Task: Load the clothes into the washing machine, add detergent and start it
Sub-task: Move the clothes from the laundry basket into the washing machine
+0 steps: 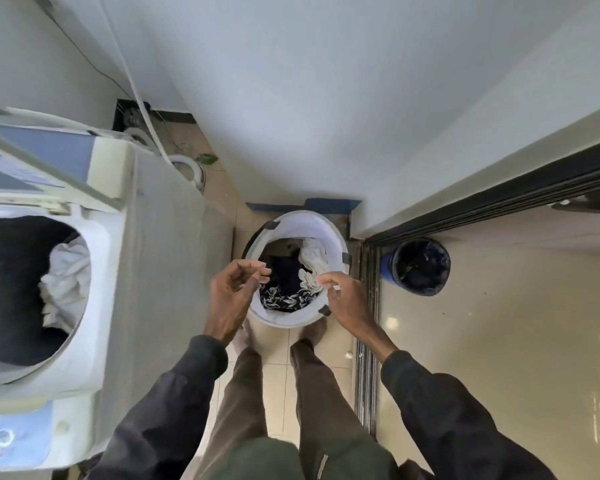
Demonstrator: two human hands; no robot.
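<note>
White laundry basket [297,221] stands upright on the floor at our feet, mouth up, clothes [293,284] inside. Our left hand [231,292] hovers over its rim, grip loosely apart; our right hand [342,296] pinches a white garment [310,265]. Beside us, the washing machine [94,289] lies open.

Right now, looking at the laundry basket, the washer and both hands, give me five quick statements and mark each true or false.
1. The washing machine lid is open, with clothes already in the drum. True.
2. The laundry basket is empty. False: it holds a white garment, a dark one and a floral print garment.
3. The left hand grips a detergent bottle. False: it is open and holds nothing.
4. The right hand is at the basket's rim, fingertips by the white garment. True.
5. A dark bin stands beyond the sliding-door track. True.
</note>
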